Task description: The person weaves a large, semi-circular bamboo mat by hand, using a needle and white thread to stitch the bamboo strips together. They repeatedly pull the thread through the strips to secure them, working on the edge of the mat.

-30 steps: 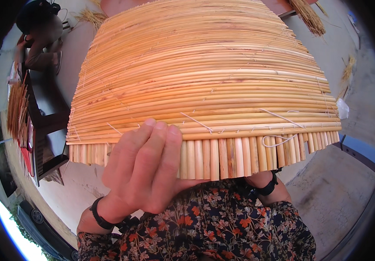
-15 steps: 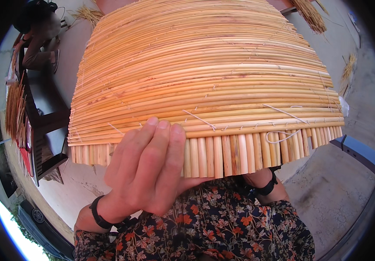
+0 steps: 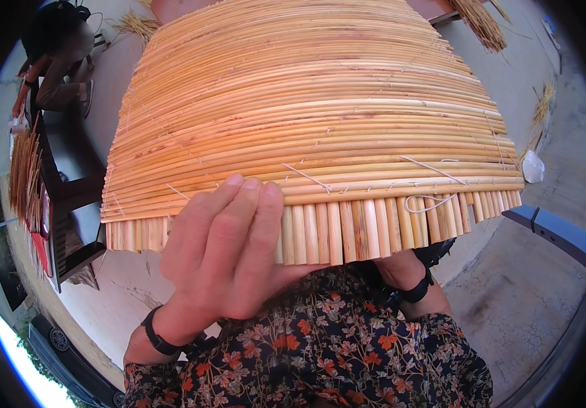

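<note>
A large mat of reed stems [image 3: 306, 122], laid side by side and stitched with white thread, fills the middle. Along its near edge, a layer of short stem ends [image 3: 357, 231] runs crosswise below the stitched stems. My left hand [image 3: 221, 251] grips this edge left of centre, fingers pressed together on top and the thumb side beneath. My right hand [image 3: 402, 268] goes under the mat right of centre; its fingers are hidden. A loose white thread loop [image 3: 430, 202] hangs at the near edge, right of my left hand. Longer thread stitches slant across the front stems.
A dark bench-like frame [image 3: 68, 204] stands at the left with a reed bundle [image 3: 25, 170] on it. Another person [image 3: 58, 61] sits beyond it. More reeds [image 3: 478, 24] lie far right, a white bag [image 3: 533, 167] beside the mat, a blue-grey bar [image 3: 555, 231] near right.
The mat has shifted slightly left and its near edge sits a little higher, baring more of the white bag. The other person's arm now reaches down toward the reed bundle.
</note>
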Action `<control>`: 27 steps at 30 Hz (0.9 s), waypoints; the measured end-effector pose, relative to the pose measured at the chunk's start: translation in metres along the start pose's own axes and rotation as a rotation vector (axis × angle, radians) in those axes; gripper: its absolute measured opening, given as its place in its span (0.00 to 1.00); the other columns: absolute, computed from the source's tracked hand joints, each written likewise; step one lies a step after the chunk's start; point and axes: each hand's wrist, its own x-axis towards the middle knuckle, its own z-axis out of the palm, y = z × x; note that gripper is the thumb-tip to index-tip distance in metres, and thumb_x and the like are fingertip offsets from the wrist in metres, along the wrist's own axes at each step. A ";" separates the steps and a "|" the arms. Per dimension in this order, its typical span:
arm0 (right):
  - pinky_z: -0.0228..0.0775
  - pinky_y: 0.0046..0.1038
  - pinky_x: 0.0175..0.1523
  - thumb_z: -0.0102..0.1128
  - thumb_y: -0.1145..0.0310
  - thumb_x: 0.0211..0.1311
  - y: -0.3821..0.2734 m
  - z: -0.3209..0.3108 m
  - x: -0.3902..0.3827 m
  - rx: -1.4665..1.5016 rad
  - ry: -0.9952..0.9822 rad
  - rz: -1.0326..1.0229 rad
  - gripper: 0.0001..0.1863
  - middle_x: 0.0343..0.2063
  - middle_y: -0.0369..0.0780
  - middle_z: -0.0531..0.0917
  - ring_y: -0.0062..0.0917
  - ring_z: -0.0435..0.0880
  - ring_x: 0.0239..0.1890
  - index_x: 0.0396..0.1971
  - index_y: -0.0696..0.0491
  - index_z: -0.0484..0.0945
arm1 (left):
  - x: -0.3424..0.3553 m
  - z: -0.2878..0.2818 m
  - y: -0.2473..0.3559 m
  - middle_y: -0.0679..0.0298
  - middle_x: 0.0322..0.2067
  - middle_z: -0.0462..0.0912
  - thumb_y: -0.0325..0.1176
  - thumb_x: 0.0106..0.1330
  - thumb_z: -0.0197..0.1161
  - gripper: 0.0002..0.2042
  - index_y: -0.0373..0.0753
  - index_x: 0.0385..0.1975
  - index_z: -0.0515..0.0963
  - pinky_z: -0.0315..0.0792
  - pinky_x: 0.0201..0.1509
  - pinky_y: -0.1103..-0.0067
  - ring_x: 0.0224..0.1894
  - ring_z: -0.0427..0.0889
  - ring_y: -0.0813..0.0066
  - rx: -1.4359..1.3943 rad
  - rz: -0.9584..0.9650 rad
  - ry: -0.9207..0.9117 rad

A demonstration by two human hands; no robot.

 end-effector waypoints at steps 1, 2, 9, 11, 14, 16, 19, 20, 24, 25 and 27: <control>0.73 0.34 0.63 0.62 0.65 0.71 -0.001 0.000 -0.001 -0.007 0.000 -0.001 0.23 0.57 0.40 0.78 0.31 0.78 0.58 0.63 0.53 0.70 | -0.001 -0.001 0.000 0.52 0.35 0.84 0.64 0.65 0.61 0.36 0.26 0.41 0.82 0.83 0.38 0.68 0.37 0.87 0.54 0.000 -0.001 -0.001; 0.73 0.34 0.63 0.62 0.65 0.71 -0.002 0.001 -0.002 -0.014 0.001 -0.003 0.23 0.57 0.40 0.78 0.31 0.78 0.58 0.63 0.53 0.69 | 0.000 -0.003 0.000 0.52 0.35 0.84 0.64 0.65 0.61 0.36 0.26 0.41 0.82 0.83 0.38 0.68 0.37 0.87 0.54 0.000 0.000 -0.004; 0.72 0.34 0.64 0.62 0.65 0.72 -0.002 0.000 -0.006 -0.062 0.006 0.002 0.24 0.58 0.40 0.77 0.30 0.78 0.59 0.64 0.53 0.68 | -0.001 -0.005 -0.001 0.52 0.36 0.84 0.63 0.66 0.61 0.36 0.26 0.42 0.82 0.83 0.39 0.68 0.37 0.86 0.54 -0.003 0.018 -0.032; 0.72 0.34 0.65 0.62 0.65 0.72 -0.004 0.001 -0.006 -0.076 0.007 0.007 0.25 0.59 0.40 0.77 0.30 0.78 0.59 0.64 0.53 0.68 | -0.002 -0.005 -0.002 0.52 0.36 0.83 0.63 0.67 0.60 0.35 0.25 0.42 0.82 0.83 0.39 0.68 0.37 0.86 0.54 0.000 0.031 -0.046; 0.72 0.34 0.65 0.61 0.65 0.72 -0.004 0.000 -0.012 -0.096 0.007 0.009 0.25 0.59 0.40 0.77 0.30 0.77 0.60 0.65 0.53 0.68 | -0.004 -0.001 -0.002 0.51 0.36 0.83 0.62 0.68 0.60 0.35 0.25 0.42 0.82 0.83 0.39 0.68 0.37 0.86 0.53 -0.002 0.042 -0.046; 0.71 0.34 0.65 0.61 0.65 0.72 -0.003 -0.002 -0.017 -0.110 0.006 0.009 0.25 0.60 0.40 0.76 0.30 0.77 0.60 0.65 0.53 0.67 | -0.005 0.003 0.000 0.51 0.36 0.83 0.62 0.68 0.59 0.35 0.25 0.42 0.82 0.83 0.38 0.68 0.38 0.86 0.53 -0.006 0.039 -0.040; 0.71 0.34 0.66 0.61 0.65 0.72 -0.007 -0.001 -0.013 -0.134 0.006 0.012 0.26 0.60 0.40 0.76 0.30 0.77 0.61 0.66 0.53 0.67 | -0.004 0.003 0.001 0.51 0.36 0.83 0.61 0.69 0.59 0.35 0.24 0.43 0.82 0.84 0.39 0.68 0.38 0.86 0.53 -0.014 0.044 -0.059; 0.71 0.35 0.66 0.61 0.65 0.72 -0.007 -0.001 -0.013 -0.142 0.005 0.012 0.26 0.60 0.40 0.76 0.30 0.77 0.61 0.66 0.53 0.67 | -0.004 0.003 0.001 0.51 0.36 0.83 0.61 0.69 0.59 0.34 0.24 0.43 0.82 0.84 0.39 0.68 0.38 0.86 0.53 -0.016 0.045 -0.066; 0.71 0.35 0.66 0.61 0.65 0.72 -0.008 -0.002 -0.013 -0.173 0.001 0.008 0.26 0.61 0.40 0.76 0.30 0.76 0.61 0.66 0.53 0.66 | -0.003 0.002 0.002 0.50 0.36 0.83 0.60 0.70 0.58 0.34 0.24 0.43 0.82 0.84 0.39 0.67 0.38 0.86 0.53 -0.030 0.043 -0.079; 0.71 0.35 0.66 0.61 0.65 0.72 -0.008 -0.002 -0.013 -0.181 0.000 0.006 0.26 0.61 0.40 0.76 0.30 0.76 0.61 0.67 0.53 0.66 | -0.003 0.003 0.002 0.50 0.36 0.83 0.60 0.70 0.58 0.34 0.24 0.43 0.82 0.84 0.39 0.67 0.38 0.86 0.53 -0.035 0.040 -0.079; 0.71 0.35 0.67 0.61 0.65 0.73 -0.008 -0.002 -0.012 -0.197 -0.002 0.004 0.27 0.61 0.40 0.75 0.30 0.76 0.62 0.67 0.53 0.66 | -0.004 0.003 0.002 0.50 0.37 0.84 0.60 0.70 0.58 0.34 0.24 0.43 0.82 0.84 0.39 0.67 0.38 0.86 0.53 -0.035 0.035 -0.081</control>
